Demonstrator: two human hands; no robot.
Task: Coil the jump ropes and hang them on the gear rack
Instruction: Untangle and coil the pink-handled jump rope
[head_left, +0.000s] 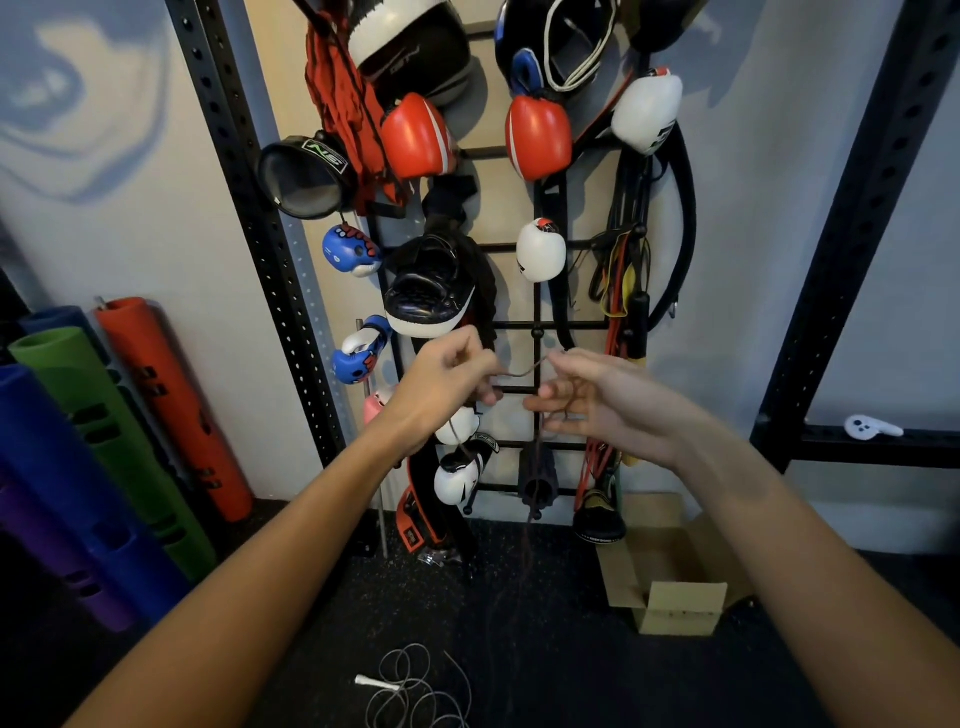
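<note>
Matt black metal gear rack (540, 327), glossy leather-look red boxing gloves (415, 137), thin dark cord jump rope (524, 371), speckled rubbery floor (545, 623), plain cardboard box (675, 605), smooth foam rollers (171, 395)

White rope (378, 682) past bottom edge

Gear rack (540, 325) on the wall, centre, between a left upright (244, 208) and a right upright (857, 208). Gloves (537, 135) hang across it. Left hand (441, 379) and right hand (587, 400) are raised before the lower rungs, apart, with the held jump rope (524, 370) running between them and trailing floorward (lower run hard to follow). Loose jump rope (410, 686) lies on the floor, nearest the camera. Foam rollers (171, 405) lean far left. Cardboard box (675, 597) sits on the floor below the rack's right side.
</note>
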